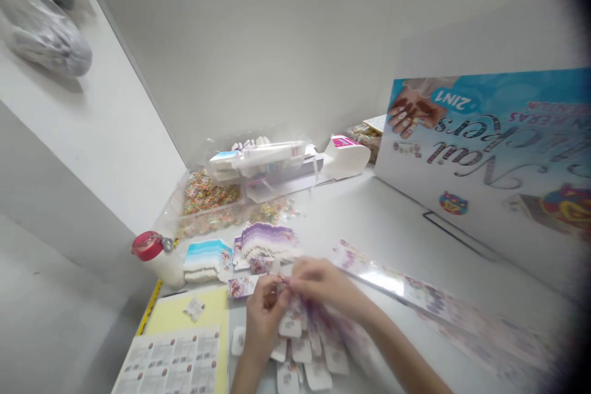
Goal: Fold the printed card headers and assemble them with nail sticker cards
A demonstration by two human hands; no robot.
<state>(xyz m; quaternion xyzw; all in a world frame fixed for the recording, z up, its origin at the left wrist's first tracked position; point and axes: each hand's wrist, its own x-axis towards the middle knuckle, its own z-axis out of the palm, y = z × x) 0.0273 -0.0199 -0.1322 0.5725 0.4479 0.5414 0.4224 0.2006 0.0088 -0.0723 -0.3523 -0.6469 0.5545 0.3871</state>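
Observation:
My left hand point(264, 315) and my right hand point(325, 286) meet above the table, both with fingers pinched. Between their fingertips is a small pinkish piece point(284, 281), too blurred to name. Just beneath lies a loose heap of white tags with rounded corners point(302, 349), partly covered by my hands. Left of my left hand is a printed card with purple flowers point(240, 287). Behind it stand a stack of purple-and-white cards point(269, 239) and a stack of blue-and-white cards point(207, 257).
A red-capped bottle point(159, 258) stands at the left, above a yellow sheet with printed labels point(184, 354). Farther back are a clear tub of colourful bits point(210, 194) and white boxes point(344, 157). Glossy printed strips point(392, 280) lie at right before a large Nail Stickers carton point(480, 160).

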